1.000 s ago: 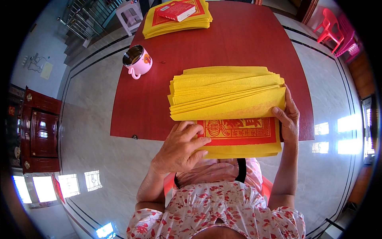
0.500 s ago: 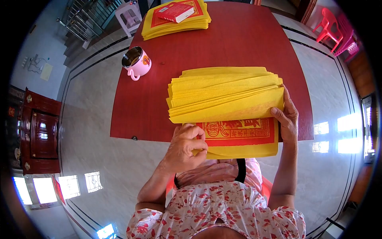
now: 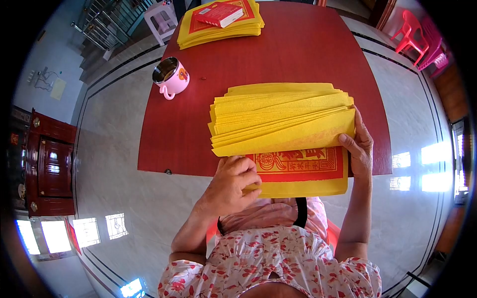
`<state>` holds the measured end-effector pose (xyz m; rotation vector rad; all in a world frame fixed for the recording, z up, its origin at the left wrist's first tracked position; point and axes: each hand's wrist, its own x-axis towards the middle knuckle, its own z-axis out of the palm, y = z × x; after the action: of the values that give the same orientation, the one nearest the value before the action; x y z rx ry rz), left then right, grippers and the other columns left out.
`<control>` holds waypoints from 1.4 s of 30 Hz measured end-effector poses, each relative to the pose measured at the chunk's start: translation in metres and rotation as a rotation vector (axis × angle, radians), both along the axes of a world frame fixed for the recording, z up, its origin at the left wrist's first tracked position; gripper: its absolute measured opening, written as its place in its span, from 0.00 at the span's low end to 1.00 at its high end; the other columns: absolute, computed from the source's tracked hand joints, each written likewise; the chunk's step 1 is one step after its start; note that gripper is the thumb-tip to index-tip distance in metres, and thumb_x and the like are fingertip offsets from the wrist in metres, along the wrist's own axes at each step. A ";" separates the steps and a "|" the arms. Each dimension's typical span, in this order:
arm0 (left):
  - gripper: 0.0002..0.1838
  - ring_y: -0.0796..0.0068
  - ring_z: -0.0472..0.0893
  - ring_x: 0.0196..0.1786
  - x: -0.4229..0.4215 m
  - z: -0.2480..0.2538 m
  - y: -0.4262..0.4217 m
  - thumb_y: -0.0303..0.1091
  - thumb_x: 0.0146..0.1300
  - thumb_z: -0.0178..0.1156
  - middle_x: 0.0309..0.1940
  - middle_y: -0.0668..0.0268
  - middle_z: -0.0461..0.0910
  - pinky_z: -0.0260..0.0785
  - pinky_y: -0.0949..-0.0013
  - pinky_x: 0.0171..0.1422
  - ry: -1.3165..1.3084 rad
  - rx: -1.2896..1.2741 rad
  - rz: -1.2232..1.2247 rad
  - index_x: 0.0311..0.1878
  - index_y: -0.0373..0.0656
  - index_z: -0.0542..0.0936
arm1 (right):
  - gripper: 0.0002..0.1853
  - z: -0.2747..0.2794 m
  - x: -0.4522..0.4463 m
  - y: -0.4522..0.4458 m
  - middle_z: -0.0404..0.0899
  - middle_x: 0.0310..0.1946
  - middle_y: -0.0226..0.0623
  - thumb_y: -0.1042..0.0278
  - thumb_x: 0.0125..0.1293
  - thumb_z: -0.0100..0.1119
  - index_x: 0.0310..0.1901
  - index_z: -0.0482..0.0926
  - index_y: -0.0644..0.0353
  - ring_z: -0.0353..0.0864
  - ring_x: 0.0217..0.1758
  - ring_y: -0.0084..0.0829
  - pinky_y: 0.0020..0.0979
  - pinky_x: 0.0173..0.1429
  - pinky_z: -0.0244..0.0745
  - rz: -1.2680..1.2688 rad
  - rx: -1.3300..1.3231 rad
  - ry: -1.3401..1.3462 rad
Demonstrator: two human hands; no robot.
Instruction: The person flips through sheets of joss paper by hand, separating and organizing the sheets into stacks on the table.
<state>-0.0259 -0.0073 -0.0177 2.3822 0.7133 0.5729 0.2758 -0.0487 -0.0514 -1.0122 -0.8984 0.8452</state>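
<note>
A thick stack of yellow paper sheets (image 3: 278, 116) lies folded back and fanned out at the table's near edge. Below its fold shows a yellow sheet with a red printed panel (image 3: 298, 171) bearing gold characters and patterns. My right hand (image 3: 361, 149) grips the stack's right edge, thumb on top and fingers behind. At the lower left corner of the printed sheet is my left hand (image 3: 233, 184), its fingers curled in against the paper's edge. Some of its fingertips are hidden behind the sheets.
The dark red table (image 3: 308, 54) carries a pink cup (image 3: 174, 79) with a handle at left. Another pile of yellow printed paper (image 3: 218, 34) stands at the far left, a red book (image 3: 218, 15) on top. A white stool (image 3: 160, 22) and red chair (image 3: 411, 36) stand beyond.
My left hand has shifted very slightly, and the near edge of the printed sheet lies flatter. My right hand stays in place on the stack.
</note>
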 end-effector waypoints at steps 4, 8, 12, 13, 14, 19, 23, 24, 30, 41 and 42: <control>0.13 0.68 0.68 0.46 0.004 0.002 -0.005 0.36 0.42 0.68 0.36 0.68 0.69 0.57 0.60 0.51 0.083 0.107 -0.004 0.32 0.44 0.79 | 0.31 0.001 -0.001 0.000 0.74 0.56 0.39 0.75 0.56 0.64 0.63 0.67 0.54 0.78 0.54 0.27 0.32 0.53 0.78 0.002 -0.008 0.014; 0.17 0.64 0.68 0.48 0.005 0.006 -0.008 0.36 0.41 0.69 0.40 0.65 0.69 0.58 0.58 0.57 0.167 0.101 -0.010 0.36 0.42 0.78 | 0.31 0.001 0.000 0.000 0.74 0.57 0.39 0.75 0.56 0.64 0.63 0.67 0.54 0.77 0.55 0.28 0.33 0.54 0.77 0.001 0.000 0.002; 0.18 0.64 0.67 0.48 0.006 0.007 -0.009 0.37 0.41 0.70 0.40 0.65 0.69 0.58 0.58 0.57 0.179 0.112 -0.007 0.36 0.42 0.78 | 0.31 0.000 0.000 0.001 0.74 0.57 0.40 0.75 0.56 0.64 0.63 0.67 0.54 0.77 0.55 0.28 0.33 0.54 0.77 0.003 0.007 0.003; 0.18 0.64 0.67 0.48 0.006 0.007 -0.009 0.37 0.41 0.70 0.40 0.65 0.69 0.58 0.58 0.57 0.179 0.111 -0.008 0.36 0.42 0.78 | 0.31 0.001 -0.001 0.000 0.74 0.57 0.40 0.75 0.56 0.64 0.63 0.67 0.54 0.77 0.55 0.28 0.33 0.54 0.77 0.003 0.007 0.004; 0.18 0.64 0.67 0.48 0.006 0.007 -0.009 0.37 0.40 0.70 0.40 0.65 0.69 0.58 0.58 0.57 0.186 0.119 -0.007 0.36 0.42 0.78 | 0.31 0.002 -0.001 0.000 0.74 0.57 0.39 0.75 0.56 0.64 0.63 0.67 0.54 0.77 0.55 0.28 0.33 0.54 0.77 0.003 0.004 0.000; 0.16 0.68 0.66 0.47 0.008 0.002 -0.010 0.40 0.43 0.68 0.38 0.67 0.69 0.57 0.59 0.51 0.177 0.181 0.011 0.34 0.44 0.79 | 0.30 0.001 0.000 0.000 0.74 0.56 0.39 0.74 0.57 0.64 0.62 0.68 0.54 0.78 0.54 0.27 0.32 0.52 0.79 0.009 -0.007 -0.023; 0.14 0.67 0.67 0.46 0.008 0.004 -0.011 0.37 0.44 0.67 0.38 0.66 0.69 0.58 0.59 0.52 0.153 0.145 0.023 0.34 0.43 0.79 | 0.30 0.001 0.000 0.000 0.75 0.56 0.38 0.74 0.57 0.63 0.62 0.68 0.54 0.78 0.53 0.27 0.32 0.51 0.79 0.008 0.000 -0.019; 0.13 0.66 0.68 0.46 0.008 0.005 -0.011 0.34 0.44 0.67 0.38 0.65 0.70 0.59 0.59 0.54 0.152 0.122 0.028 0.34 0.42 0.79 | 0.30 0.001 0.000 0.000 0.75 0.56 0.38 0.74 0.57 0.63 0.62 0.68 0.53 0.78 0.53 0.27 0.32 0.51 0.79 0.007 0.000 -0.014; 0.08 0.68 0.69 0.44 0.010 0.002 -0.012 0.32 0.46 0.65 0.36 0.67 0.71 0.58 0.61 0.52 0.109 0.108 0.013 0.30 0.42 0.80 | 0.30 0.000 0.001 0.001 0.75 0.56 0.38 0.74 0.57 0.63 0.63 0.68 0.53 0.78 0.53 0.28 0.32 0.52 0.78 0.019 0.012 0.002; 0.19 0.62 0.67 0.52 -0.005 0.012 -0.004 0.35 0.43 0.67 0.44 0.62 0.69 0.60 0.55 0.58 0.198 0.138 -0.033 0.42 0.42 0.79 | 0.29 -0.003 0.002 0.001 0.73 0.57 0.38 0.74 0.57 0.64 0.62 0.69 0.52 0.76 0.56 0.28 0.32 0.54 0.77 0.011 0.007 0.006; 0.21 0.61 0.66 0.52 -0.005 0.012 -0.004 0.35 0.42 0.67 0.44 0.61 0.69 0.60 0.55 0.58 0.225 0.151 -0.038 0.43 0.42 0.79 | 0.29 -0.003 0.002 0.001 0.73 0.58 0.37 0.74 0.57 0.64 0.62 0.69 0.52 0.76 0.56 0.28 0.32 0.55 0.77 0.018 0.009 0.012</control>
<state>-0.0304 -0.0111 -0.0053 2.6234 0.7416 0.3573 0.2778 -0.0481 -0.0541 -0.9920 -0.9015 0.8606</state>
